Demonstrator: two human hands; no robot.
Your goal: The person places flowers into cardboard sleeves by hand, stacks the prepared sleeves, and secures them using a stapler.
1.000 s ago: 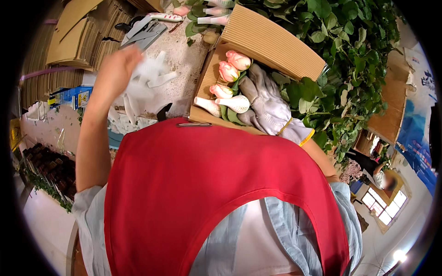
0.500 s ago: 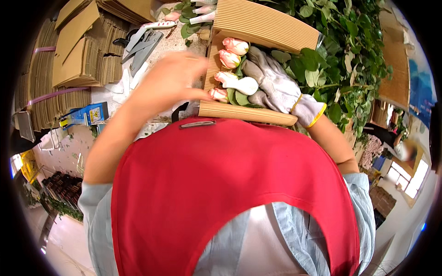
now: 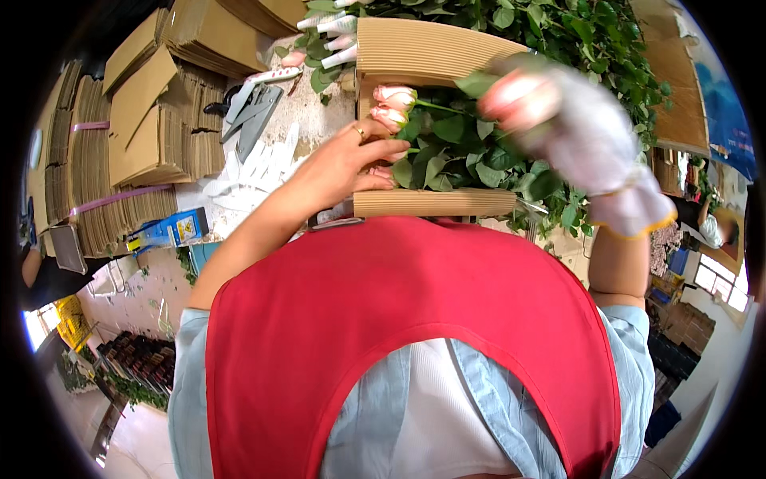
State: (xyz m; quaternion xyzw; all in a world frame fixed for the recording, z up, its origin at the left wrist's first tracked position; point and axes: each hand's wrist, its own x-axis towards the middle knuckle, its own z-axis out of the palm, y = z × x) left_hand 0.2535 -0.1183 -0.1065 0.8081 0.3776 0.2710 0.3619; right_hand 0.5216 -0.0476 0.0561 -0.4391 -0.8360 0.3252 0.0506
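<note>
My bare left hand (image 3: 351,156), a ring on one finger, lies over the left end of a corrugated cardboard wrap (image 3: 431,203). A pale pink rose (image 3: 381,171) sits between its thumb and fingers. Just beyond, two more pink roses (image 3: 392,108) lie side by side, with their leafy stems (image 3: 463,148) running rightward inside the wrap. Raised above the wrap's right side, my gloved right hand (image 3: 586,132) is closed around another pink rose (image 3: 519,100); motion blurs both, and the glove hides the fingers' exact grip.
Stacked cardboard sheets (image 3: 148,112) stand at the left, beside a grey stapler (image 3: 257,120) and a blue tool (image 3: 171,230). White mesh sleeves (image 3: 259,172) lie near my left forearm. Netted roses (image 3: 341,40) sit at the back. Dense rose foliage (image 3: 590,48) fills the far right.
My right hand has lifted out of the wrap and swung right with a rose. My left hand has come right onto the roses. A white netted bud is gone from the wrap.
</note>
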